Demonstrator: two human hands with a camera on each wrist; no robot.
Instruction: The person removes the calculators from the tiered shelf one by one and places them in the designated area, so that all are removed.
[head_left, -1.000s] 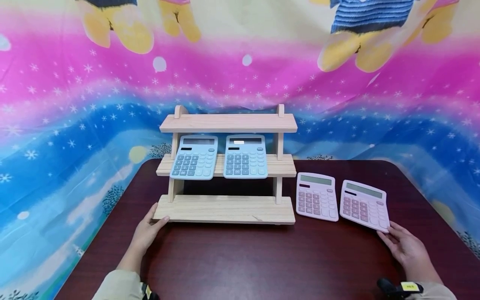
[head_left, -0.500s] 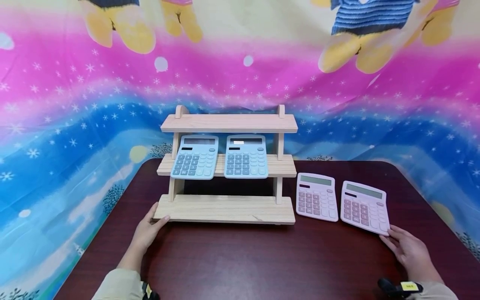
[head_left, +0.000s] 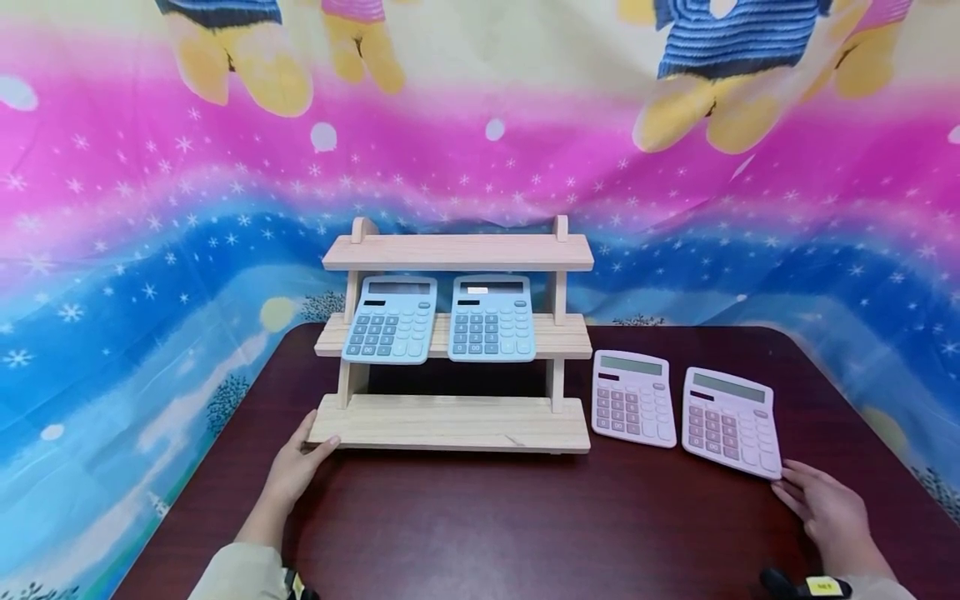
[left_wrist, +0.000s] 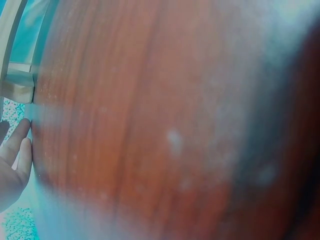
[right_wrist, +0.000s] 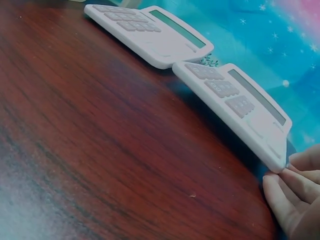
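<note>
A three-tier wooden display shelf (head_left: 450, 423) stands on the table. Its lower left corner is gripped by my left hand (head_left: 290, 472), thumb at the front edge and fingers along the end. In the left wrist view only part of that hand (left_wrist: 12, 165) shows, close to a wooden end. My right hand (head_left: 834, 510) pinches the lower right corner of a pink calculator (head_left: 731, 421); in the right wrist view the fingertips (right_wrist: 272, 182) are at that corner. To its left lies a second pink calculator (head_left: 633, 398). Two blue calculators (head_left: 390, 321) lean side by side on the middle tier.
The dark reddish-brown table (head_left: 540, 533) extends in front of the shelf. Behind it and along the sides hangs a colourful cloth backdrop (head_left: 465, 167) with snowflakes and cartoon figures.
My right hand has shifted slightly right and toward me, and the right pink calculator's near corner has swung a little the same way. My left hand stays on the shelf. The head view tilts slightly.
</note>
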